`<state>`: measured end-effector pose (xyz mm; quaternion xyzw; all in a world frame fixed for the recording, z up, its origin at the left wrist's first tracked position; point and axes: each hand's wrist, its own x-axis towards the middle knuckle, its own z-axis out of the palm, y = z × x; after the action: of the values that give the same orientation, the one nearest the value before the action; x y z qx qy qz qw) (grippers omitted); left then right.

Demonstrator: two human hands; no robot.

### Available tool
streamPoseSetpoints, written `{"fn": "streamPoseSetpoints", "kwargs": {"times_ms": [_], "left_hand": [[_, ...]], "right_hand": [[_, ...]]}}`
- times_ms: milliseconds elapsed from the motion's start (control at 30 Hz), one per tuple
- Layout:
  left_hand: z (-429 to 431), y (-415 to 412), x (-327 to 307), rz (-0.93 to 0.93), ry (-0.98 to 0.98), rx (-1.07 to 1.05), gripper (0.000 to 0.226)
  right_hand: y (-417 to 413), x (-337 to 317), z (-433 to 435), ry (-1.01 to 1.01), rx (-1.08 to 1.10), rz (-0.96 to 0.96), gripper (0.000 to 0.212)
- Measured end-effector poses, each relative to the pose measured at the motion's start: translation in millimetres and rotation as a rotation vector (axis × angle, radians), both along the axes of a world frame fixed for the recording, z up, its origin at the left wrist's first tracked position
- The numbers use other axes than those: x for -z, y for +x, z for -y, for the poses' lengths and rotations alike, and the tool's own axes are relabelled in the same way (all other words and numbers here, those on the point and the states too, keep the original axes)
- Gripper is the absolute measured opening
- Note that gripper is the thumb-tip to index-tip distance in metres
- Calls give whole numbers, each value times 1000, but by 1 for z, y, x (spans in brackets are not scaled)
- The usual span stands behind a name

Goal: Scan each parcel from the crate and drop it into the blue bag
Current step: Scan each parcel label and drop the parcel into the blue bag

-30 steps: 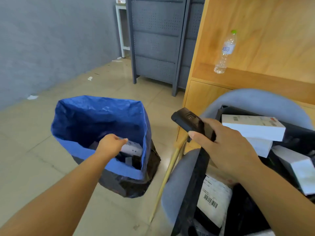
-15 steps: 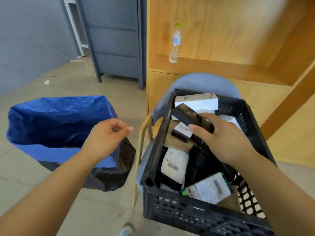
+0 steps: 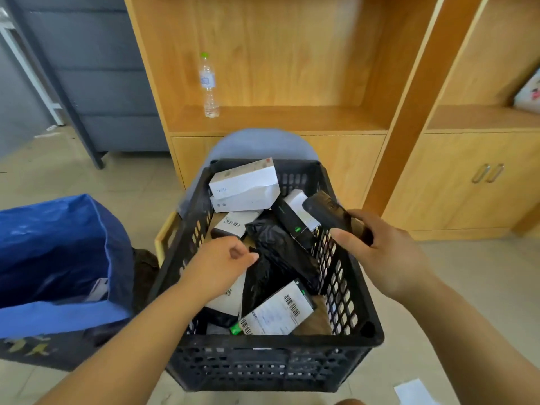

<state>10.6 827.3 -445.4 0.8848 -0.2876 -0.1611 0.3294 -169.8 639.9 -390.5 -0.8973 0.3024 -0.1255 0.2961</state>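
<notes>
A black plastic crate (image 3: 271,363) sits on a grey chair in front of me, holding several parcels: white boxes (image 3: 244,184), a black poly bag (image 3: 280,252) and a labelled parcel (image 3: 277,312). My left hand (image 3: 222,264) is over the crate's left half, fingers loosely curled above the black bag and a white parcel, holding nothing. Over the crate's right rim, my right hand (image 3: 382,255) grips a black handheld scanner (image 3: 327,213). The blue bag (image 3: 58,258) stands open on the floor at the left, with a parcel (image 3: 98,289) inside.
A grey chair (image 3: 257,143) carries the crate, its wooden frame (image 3: 163,239) showing at the left. Behind stands a wooden shelf unit (image 3: 292,118) with a water bottle (image 3: 209,86). A grey metal cabinet (image 3: 96,83) is at back left. A paper scrap (image 3: 415,393) lies on the floor.
My left hand left the blue bag empty and swung right over the crate. My view turned right toward the crate. My right hand with the scanner shifted to the crate's right rim.
</notes>
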Motion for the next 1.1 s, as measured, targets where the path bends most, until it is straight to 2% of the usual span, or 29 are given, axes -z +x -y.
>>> {"fn": "streamPoseSetpoints", "kwargs": {"times_ms": [300, 400, 533, 633, 767, 800, 867, 967, 1000, 1100], "left_hand": [[129, 27, 27, 86, 123, 130, 51], [167, 40, 32, 131, 97, 114, 58], [209, 59, 40, 60, 52, 64, 64], [232, 70, 44, -24, 123, 28, 57], [244, 77, 49, 12, 50, -26, 19], [244, 78, 50, 2, 23, -56, 15], [240, 77, 47, -76, -23, -139, 23], [223, 73, 36, -369, -152, -321, 59], [215, 71, 31, -477, -192, -361, 61], [186, 63, 15, -671, -186, -328, 36]], "right_hand": [[1, 3, 75, -8, 120, -1, 45], [10, 4, 95, 3, 123, 7, 42], [23, 6, 115, 25, 118, 5, 43], [32, 10, 127, 19, 113, 1, 46], [37, 10, 135, 17, 108, -14, 48], [38, 10, 135, 6, 111, -17, 48], [38, 8, 134, -10, 116, -23, 46], [37, 6, 126, 6, 116, -33, 44], [36, 4, 122, 22, 113, -31, 43], [31, -3, 106, 85, 89, 6, 42]]}}
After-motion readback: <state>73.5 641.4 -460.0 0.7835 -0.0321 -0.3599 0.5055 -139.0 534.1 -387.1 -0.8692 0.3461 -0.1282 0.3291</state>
